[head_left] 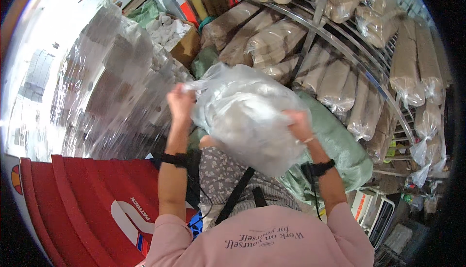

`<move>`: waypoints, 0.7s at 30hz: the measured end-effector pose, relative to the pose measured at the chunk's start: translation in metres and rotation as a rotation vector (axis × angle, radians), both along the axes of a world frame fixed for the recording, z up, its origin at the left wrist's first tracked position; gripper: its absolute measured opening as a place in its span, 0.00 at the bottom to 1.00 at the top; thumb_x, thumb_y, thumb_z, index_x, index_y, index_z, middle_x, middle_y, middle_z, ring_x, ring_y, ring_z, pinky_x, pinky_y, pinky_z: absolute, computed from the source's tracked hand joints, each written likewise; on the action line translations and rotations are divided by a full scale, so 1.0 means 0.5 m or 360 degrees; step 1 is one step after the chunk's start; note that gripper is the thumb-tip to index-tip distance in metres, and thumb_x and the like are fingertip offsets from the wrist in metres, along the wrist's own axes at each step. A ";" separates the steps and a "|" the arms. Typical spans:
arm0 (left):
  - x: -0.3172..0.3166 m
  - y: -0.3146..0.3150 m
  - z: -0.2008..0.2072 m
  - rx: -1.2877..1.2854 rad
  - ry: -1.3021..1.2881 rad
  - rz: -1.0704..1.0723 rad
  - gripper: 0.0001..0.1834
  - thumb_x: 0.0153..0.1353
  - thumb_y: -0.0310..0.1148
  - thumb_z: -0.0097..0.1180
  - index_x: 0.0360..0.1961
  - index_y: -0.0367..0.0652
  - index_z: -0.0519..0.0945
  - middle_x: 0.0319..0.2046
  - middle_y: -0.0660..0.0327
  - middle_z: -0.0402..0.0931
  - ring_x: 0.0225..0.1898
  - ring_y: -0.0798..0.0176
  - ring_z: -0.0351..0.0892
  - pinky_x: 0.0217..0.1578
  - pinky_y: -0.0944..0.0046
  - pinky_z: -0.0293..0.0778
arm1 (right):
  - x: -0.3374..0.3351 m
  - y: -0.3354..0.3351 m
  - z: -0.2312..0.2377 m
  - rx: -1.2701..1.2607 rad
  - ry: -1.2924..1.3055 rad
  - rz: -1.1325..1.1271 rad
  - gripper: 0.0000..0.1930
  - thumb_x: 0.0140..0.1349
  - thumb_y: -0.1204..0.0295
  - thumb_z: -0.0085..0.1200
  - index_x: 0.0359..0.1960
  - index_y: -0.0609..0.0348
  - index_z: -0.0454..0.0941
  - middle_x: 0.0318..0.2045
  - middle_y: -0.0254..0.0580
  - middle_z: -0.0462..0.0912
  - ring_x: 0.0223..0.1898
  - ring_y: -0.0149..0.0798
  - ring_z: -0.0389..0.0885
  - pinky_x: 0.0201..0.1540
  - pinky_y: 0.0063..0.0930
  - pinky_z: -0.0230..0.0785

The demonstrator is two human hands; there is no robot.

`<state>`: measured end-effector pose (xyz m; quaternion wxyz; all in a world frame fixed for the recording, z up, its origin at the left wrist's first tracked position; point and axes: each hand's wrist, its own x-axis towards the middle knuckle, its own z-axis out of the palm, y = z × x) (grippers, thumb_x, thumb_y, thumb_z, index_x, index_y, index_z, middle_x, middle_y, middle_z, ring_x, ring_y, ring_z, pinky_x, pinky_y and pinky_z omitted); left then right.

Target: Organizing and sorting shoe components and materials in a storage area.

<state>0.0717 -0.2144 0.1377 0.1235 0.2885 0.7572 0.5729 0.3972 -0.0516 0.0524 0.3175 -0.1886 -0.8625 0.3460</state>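
A large translucent plastic bag (247,109) with whitish contents hangs in front of me, above my lap. What lies inside is blurred by the film. My left hand (181,103) is closed on the gathered upper left edge of the bag. On the other side, my right hand (298,123) grips the bag's right side, its fingers partly smeared. Right behind the bag lies a big green plastic sack (340,140), stuffed full and touching the rack side.
Shrink-wrapped stacks (121,77) rise at the left. A red ridged panel (87,189) stands at the lower left. A metal rack (349,53) holds several long bagged brown bundles (335,80). An open carton (187,46) with white pieces stands at the back.
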 end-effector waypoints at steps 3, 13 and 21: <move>-0.091 -0.103 0.025 -0.0185 -0.0252 0.0477 0.09 0.44 0.21 0.56 0.30 0.35 0.76 0.21 0.64 0.73 0.25 0.66 0.72 0.31 0.66 0.69 | 0.109 0.048 0.108 -0.1346 0.0392 -0.0393 0.13 0.47 0.86 0.48 0.36 0.65 0.78 0.31 0.33 0.81 0.33 0.26 0.77 0.34 0.18 0.68; 0.359 -0.007 0.161 0.0018 0.1184 -0.1020 0.44 0.38 0.42 0.66 0.57 0.38 0.61 0.56 0.48 0.61 0.59 0.47 0.57 0.59 0.53 0.51 | 0.010 0.019 0.307 -0.0622 0.0115 0.0135 0.14 0.51 0.83 0.44 0.42 0.67 0.72 0.32 0.31 0.77 0.35 0.25 0.73 0.39 0.18 0.65; 0.340 0.029 -0.008 -0.1699 0.0800 -0.1424 0.43 0.42 0.45 0.64 0.58 0.39 0.59 0.52 0.46 0.62 0.55 0.49 0.61 0.55 0.54 0.55 | 0.023 0.023 0.211 -0.1214 0.0620 -0.0063 0.15 0.55 0.81 0.46 0.45 0.71 0.70 0.35 0.33 0.77 0.35 0.24 0.73 0.39 0.18 0.65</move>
